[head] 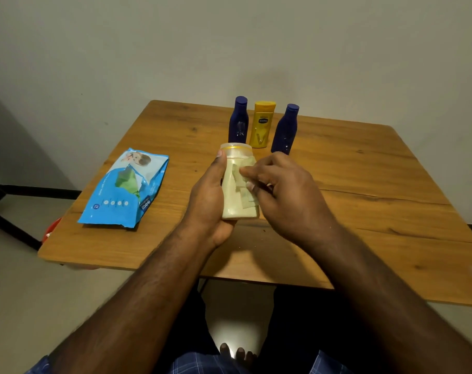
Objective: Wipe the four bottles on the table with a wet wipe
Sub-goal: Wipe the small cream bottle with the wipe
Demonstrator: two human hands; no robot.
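Note:
My left hand (209,195) grips a pale cream bottle (235,201) with a yellow-ringed cap, held tilted above the table's middle. My right hand (280,190) presses a folded wet wipe (247,198) against the bottle's right side, fingers curled round the wipe. Behind them stand three upright bottles: a dark blue one (239,121) on the left, a yellow one (262,125) in the middle, and a second dark blue one (285,130) on the right.
A blue wet-wipe pack (124,190) lies flat on the left part of the wooden table (364,184). The wall stands right behind the table. Something red (51,228) shows below the table's left edge. My legs and feet are under the near edge.

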